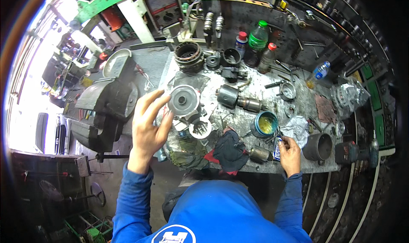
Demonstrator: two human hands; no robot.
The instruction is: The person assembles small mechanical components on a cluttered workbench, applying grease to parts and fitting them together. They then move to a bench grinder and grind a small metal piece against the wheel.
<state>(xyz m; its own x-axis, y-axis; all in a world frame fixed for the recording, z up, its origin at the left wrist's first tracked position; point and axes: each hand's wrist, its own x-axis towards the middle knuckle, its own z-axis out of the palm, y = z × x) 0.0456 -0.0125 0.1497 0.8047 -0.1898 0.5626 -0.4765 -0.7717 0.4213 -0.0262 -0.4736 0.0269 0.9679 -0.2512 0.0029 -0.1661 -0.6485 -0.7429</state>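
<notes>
My left hand point(149, 126) is raised at the left end of the bench, fingers apart. Its fingertips are beside the rim of a round grey metal part point(184, 100) with a dark centre hole; whether they touch it I cannot tell. Near the bench's front edge, my right hand point(290, 154) is closed on a small blue-and-white tube point(277, 151), partly hidden by the fingers. Just beyond that hand stands a blue tin point(265, 124) with yellowish stuff inside. A white cup point(200, 128) of small dark parts sits below the round part.
A large bench vise point(102, 100) stands at the left. Dark rags point(230, 151) lie along the front edge. Motor parts point(228, 95) cover the middle, and bottles point(257, 41) stand at the back. A dark pot point(318, 148) and a cordless drill point(347, 152) are at the right.
</notes>
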